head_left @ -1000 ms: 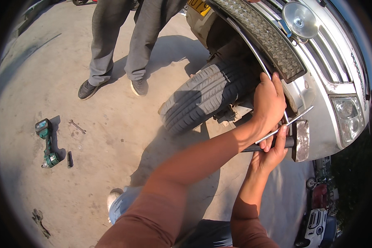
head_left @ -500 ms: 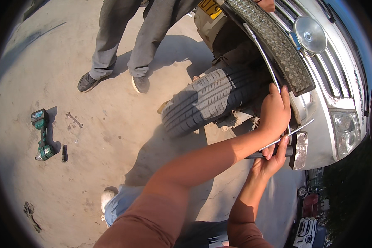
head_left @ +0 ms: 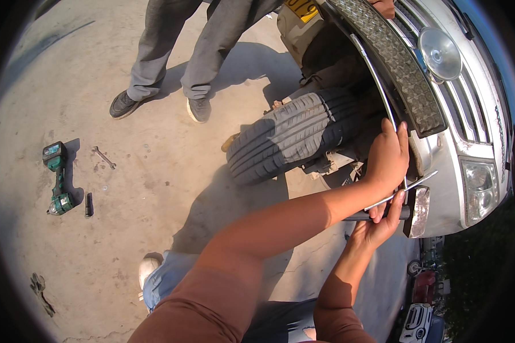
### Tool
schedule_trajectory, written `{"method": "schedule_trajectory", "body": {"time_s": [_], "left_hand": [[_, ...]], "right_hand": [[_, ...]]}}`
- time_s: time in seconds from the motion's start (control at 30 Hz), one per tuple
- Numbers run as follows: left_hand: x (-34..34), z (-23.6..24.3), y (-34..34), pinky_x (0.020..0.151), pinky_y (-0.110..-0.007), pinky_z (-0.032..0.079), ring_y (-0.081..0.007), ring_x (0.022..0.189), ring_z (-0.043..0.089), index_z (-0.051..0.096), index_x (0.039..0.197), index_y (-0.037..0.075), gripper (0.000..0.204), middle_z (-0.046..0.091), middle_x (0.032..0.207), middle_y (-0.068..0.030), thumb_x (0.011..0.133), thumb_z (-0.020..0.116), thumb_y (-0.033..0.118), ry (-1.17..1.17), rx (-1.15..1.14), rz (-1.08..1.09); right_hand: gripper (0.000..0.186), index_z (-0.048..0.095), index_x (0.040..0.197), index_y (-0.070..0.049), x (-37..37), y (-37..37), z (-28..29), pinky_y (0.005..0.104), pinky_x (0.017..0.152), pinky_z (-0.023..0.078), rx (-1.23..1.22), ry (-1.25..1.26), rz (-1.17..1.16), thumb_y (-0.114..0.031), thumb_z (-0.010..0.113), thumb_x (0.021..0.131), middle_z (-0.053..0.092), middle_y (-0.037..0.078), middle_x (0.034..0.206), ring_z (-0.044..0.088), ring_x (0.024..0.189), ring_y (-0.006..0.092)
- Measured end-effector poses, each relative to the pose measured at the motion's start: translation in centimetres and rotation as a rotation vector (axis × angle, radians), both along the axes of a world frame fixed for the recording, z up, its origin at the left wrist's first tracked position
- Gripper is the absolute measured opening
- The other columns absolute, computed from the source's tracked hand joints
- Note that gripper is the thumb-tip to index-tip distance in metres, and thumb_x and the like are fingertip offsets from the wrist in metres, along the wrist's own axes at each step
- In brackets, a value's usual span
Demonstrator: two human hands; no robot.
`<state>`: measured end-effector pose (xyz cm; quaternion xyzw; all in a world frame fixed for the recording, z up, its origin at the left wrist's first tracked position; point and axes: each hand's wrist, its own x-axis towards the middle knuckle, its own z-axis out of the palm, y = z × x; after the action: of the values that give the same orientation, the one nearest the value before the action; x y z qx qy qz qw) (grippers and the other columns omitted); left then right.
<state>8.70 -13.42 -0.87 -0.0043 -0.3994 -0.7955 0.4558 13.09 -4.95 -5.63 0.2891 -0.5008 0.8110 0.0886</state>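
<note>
Rod of slim silver metal point(head_left: 376, 79) skirts the white bumper point(head_left: 447, 200) edge; your left hand point(head_left: 388, 157) wraps it, your right hand point(head_left: 382, 228) meets its crossbar point(head_left: 423, 179), grip unclear. Steadying seems the step; turning would need alignment.

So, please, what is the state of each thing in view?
T-bar, tilted; left hand around it, right hand touching it
Tyre, partly shaded
Headlight, apparently unlit
Lamp, apparently unlit
Power tool, lying on the ground
Spanner, lying flat
Socket, lying on its side
Glove (probably), crumpled
Other person, standing
</note>
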Motion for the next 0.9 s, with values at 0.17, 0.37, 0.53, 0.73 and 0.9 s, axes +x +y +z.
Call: {"method": "schedule_trajectory", "body": {"time_s": [0.17, 0.37, 0.53, 0.73, 0.9], "left_hand": [[-0.1, -0.4, -0.7, 0.044, -0.049, 0.044, -0.0446, 0.054, 0.057, 0.042, 0.092, -0.008, 0.036, 0.056, 0.058, -0.0271, 0.100, 0.038, 0.027, -0.002, -0.049, 0.019], [-0.3, -0.6, -0.1, 0.043, -0.048, 0.044, -0.0443, 0.054, 0.057, 0.043, 0.093, -0.009, 0.038, 0.056, 0.058, -0.0269, 0.100, 0.038, 0.028, -0.014, -0.065, 0.016], [-0.4, -0.6, -0.1, 0.043, -0.048, 0.044, -0.0446, 0.054, 0.057, 0.043, 0.094, -0.009, 0.038, 0.056, 0.058, -0.0274, 0.101, 0.037, 0.028, -0.008, -0.085, 0.013], [-0.5, -0.6, -0.3, 0.043, -0.048, 0.043, -0.0445, 0.054, 0.057, 0.042, 0.092, -0.009, 0.038, 0.056, 0.057, -0.0277, 0.101, 0.037, 0.028, 0.004, -0.080, 0.043], [-1.1, -0.7, -0.3, 0.041, -0.041, 0.044, -0.0329, 0.045, 0.057, 0.037, 0.085, -0.005, 0.038, 0.053, 0.050, -0.0196, 0.101, 0.037, 0.030, 0.001, -0.096, 0.062]], "right_hand": [[0.020, 0.055, 0.099, -0.003, -0.1, -0.5, -0.3, 0.0151, 0.041, 0.029, -0.024, -0.002, 0.022, -0.023, 0.052, 0.097, 0.048, -0.002, 0.064, 0.033, 0.044, 0.0013], [0.017, 0.051, 0.097, -0.004, 0.0, -0.2, -0.4, 0.0188, 0.040, 0.030, -0.024, -0.033, -0.012, -0.021, 0.049, 0.097, 0.045, 0.000, 0.061, 0.035, 0.043, 0.0041], [0.016, 0.050, 0.095, -0.005, -0.3, -0.1, -0.5, 0.0189, 0.040, 0.030, -0.044, -0.035, 0.030, -0.020, 0.048, 0.098, 0.043, 0.000, 0.059, 0.034, 0.042, 0.0044], [0.018, 0.054, 0.097, -0.005, -0.6, 0.1, -0.6, 0.0157, 0.042, 0.030, -0.031, 0.017, 0.115, -0.022, 0.049, 0.099, 0.043, -0.001, 0.061, 0.032, 0.043, 0.0019], [0.018, 0.054, 0.098, -0.004, -0.1, -0.5, -0.3, 0.0156, 0.041, 0.030, -0.040, -0.016, 0.045, -0.022, 0.049, 0.099, 0.043, -0.002, 0.061, 0.032, 0.043, 0.0016]]}}
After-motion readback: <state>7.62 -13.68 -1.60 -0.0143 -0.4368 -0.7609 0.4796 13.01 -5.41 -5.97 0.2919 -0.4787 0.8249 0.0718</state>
